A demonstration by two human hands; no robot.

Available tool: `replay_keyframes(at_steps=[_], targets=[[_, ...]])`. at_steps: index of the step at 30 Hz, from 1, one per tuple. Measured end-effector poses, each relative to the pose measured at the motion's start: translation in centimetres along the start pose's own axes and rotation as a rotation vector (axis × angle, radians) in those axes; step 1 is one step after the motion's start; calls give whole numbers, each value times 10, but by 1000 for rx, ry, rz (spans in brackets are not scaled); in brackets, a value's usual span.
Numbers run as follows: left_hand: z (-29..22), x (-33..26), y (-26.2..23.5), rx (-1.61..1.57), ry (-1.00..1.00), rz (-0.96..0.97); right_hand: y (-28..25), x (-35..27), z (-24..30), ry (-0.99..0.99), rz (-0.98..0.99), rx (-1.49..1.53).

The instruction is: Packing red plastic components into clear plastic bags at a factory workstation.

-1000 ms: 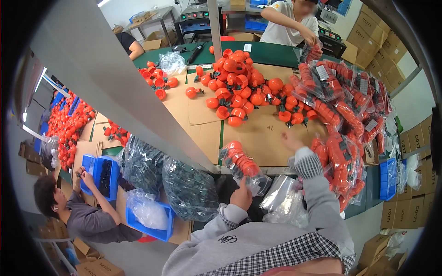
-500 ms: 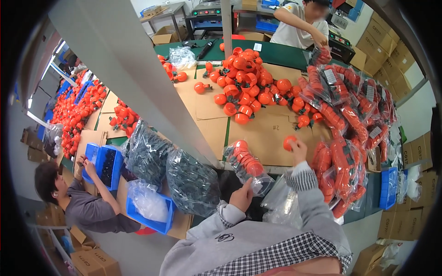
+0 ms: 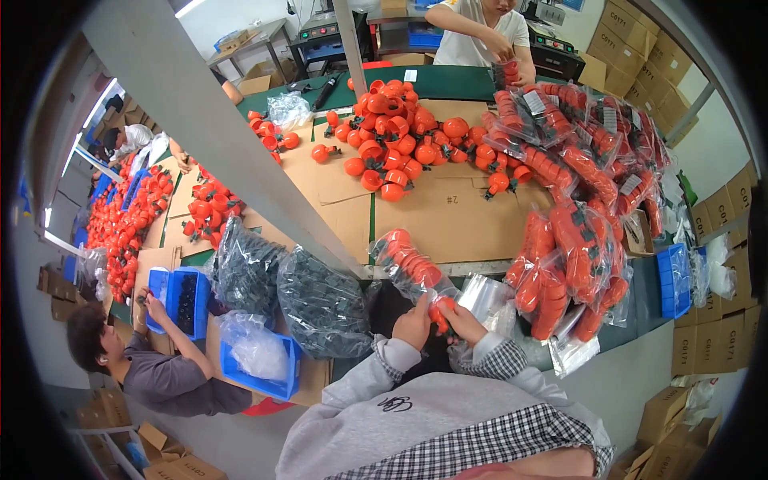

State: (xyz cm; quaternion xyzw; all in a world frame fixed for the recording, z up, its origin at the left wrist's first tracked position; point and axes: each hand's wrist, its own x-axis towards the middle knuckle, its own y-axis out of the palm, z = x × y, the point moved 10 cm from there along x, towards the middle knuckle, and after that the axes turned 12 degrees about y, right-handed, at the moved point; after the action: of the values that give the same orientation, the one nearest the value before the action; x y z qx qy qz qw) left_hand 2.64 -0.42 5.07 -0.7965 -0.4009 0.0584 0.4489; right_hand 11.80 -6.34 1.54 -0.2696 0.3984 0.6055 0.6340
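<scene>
My left hand is closed round the near, open end of a clear plastic bag. Inside the bag a row of orange-red plastic cups lies stacked, pointing away from me over the table edge. My right hand pinches one more orange-red cup at the bag's mouth, right against my left hand. The fingers partly hide this cup. Beyond the bag, loose orange-red cups with dark green fittings are heaped on cardboard.
Filled bags of cups pile up at the right, beside flat clear bags. Bags of dark green parts and a blue bin stand left. A grey post crosses the view. Co-workers sit left and far across.
My right hand has come from over the cardboard back to the bag's mouth with an orange-red cup. My left hand has gone from a pointing finger to a grip on the bag. The view has shifted.
</scene>
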Motion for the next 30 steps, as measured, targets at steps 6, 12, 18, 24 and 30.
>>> replay_keyframes(at_steps=[6, 12, 18, 24, 30], targets=[[-18, -12, 24, 9, 16, 104, -25, 88, -13, -457, -247, 283], [-10, -25, 25, 40, -10, 96, -16, 56, 11, -721, -608, -365], [-14, -28, 27, 41, -2, 132, -19, 45, 14, -533, -491, -286], [-23, -28, 24, 42, -118, 328, -30, 65, -24, -606, -610, -190], [-10, -8, 32, 45, -34, 477, -46, 91, -49, -467, -547, -30]])
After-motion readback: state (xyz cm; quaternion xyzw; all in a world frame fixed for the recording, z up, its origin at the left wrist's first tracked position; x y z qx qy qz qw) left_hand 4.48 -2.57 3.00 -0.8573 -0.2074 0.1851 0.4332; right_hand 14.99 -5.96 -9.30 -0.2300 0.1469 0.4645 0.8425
